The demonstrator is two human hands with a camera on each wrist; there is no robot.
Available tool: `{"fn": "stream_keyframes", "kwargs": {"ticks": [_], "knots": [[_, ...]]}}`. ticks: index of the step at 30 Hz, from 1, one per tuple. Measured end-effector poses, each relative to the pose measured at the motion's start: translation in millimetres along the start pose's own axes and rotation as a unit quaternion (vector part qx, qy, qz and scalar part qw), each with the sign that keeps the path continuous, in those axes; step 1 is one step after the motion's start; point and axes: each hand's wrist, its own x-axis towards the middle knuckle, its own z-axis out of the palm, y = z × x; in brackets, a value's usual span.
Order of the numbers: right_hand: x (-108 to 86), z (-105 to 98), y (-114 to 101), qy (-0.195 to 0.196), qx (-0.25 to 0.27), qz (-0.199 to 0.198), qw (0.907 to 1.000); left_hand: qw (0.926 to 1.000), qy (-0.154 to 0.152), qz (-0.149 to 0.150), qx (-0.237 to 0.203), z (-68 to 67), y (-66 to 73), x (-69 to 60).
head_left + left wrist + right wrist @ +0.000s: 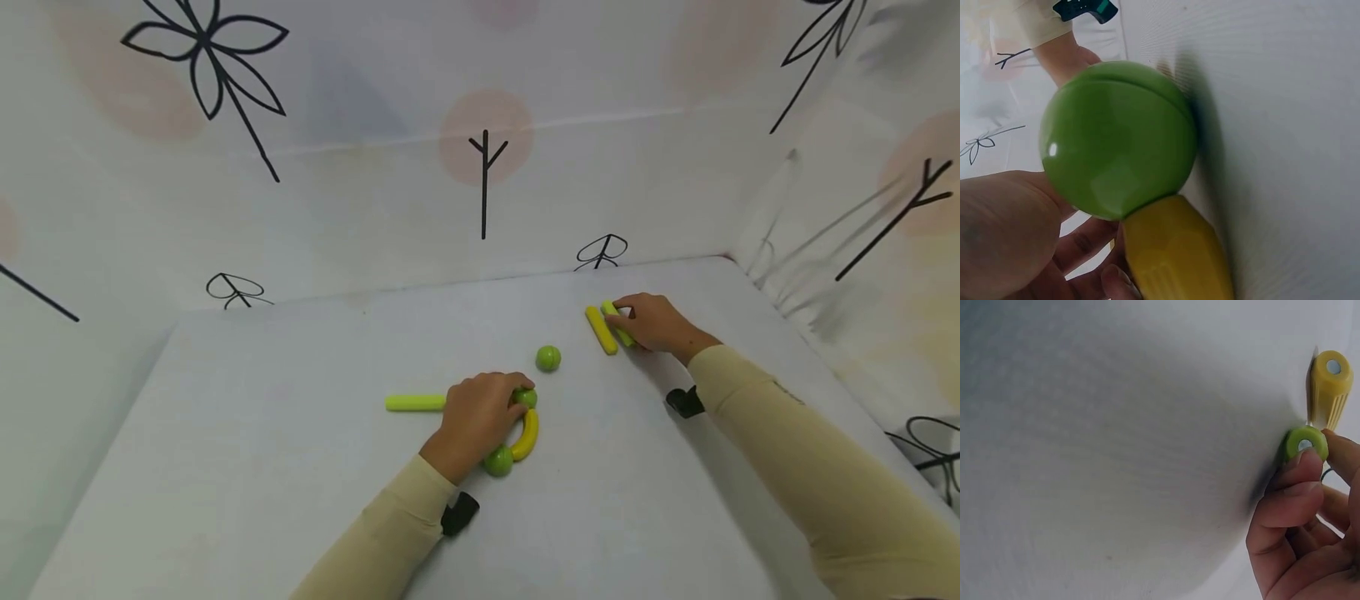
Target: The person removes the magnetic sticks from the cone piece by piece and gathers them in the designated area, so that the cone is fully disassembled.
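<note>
My left hand (477, 417) curls its fingers round a green ball (526, 398) at the upper end of a curved yellow piece (528, 435). A second green ball (498, 461) touches the piece's lower end; in the left wrist view a green ball (1119, 140) meets the yellow piece (1175, 253). A light green stick (415, 403) lies left of that hand, its right end hidden. At the back right, my right hand (654, 323) pinches another light green stick (618, 323), whose end (1305, 445) shows in the right wrist view. Beside it lies a yellow stick (601, 330).
A third green ball (548, 358) sits between the two hands on the white table (262, 467). Pale walls (375, 208) with black plant drawings stand behind and at both sides.
</note>
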Motion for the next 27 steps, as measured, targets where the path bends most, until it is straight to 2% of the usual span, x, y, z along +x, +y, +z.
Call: {"fn": "stream_keyframes", "kwargs": {"ticks": [6,10,12,14,16,20,24,27], "knots": [[-3.8,-3.0,-1.4,0.011,0.003,-0.004,0.9999,1.0,0.004,0.002,0.001,-0.1,-1.3,0.0],[-13.6,-0.3,-5.9,0.076,-0.012,-0.008,0.997,0.9998,-0.003,0.019,0.006,-3.1,-4.0,0.9],[-23.9,4.3,-13.6,0.121,-0.009,-0.029,0.9922,0.9994,0.006,0.034,0.005,-7.8,-5.6,0.3],[-36.8,8.5,-26.3,0.159,0.008,-0.066,0.985,0.9982,0.035,0.048,-0.002,-16.9,-5.4,-0.8],[-51.0,14.0,-41.5,0.189,0.028,-0.115,0.9748,0.9947,0.082,0.06,-0.014,-28.9,-5.7,-3.6],[-77.1,24.3,-74.0,0.23,0.063,-0.203,0.9496,0.9793,0.185,0.076,-0.028,-52.6,-12.4,-15.1],[-99.3,31.6,-98.8,0.214,0.124,-0.241,0.9384,0.9619,0.256,0.092,-0.028,-66.3,-27.5,-29.4],[-109.4,38.9,-109.4,0.186,0.161,-0.257,0.9346,0.9528,0.288,0.091,-0.027,-70.7,-38.8,-37.1]]}}
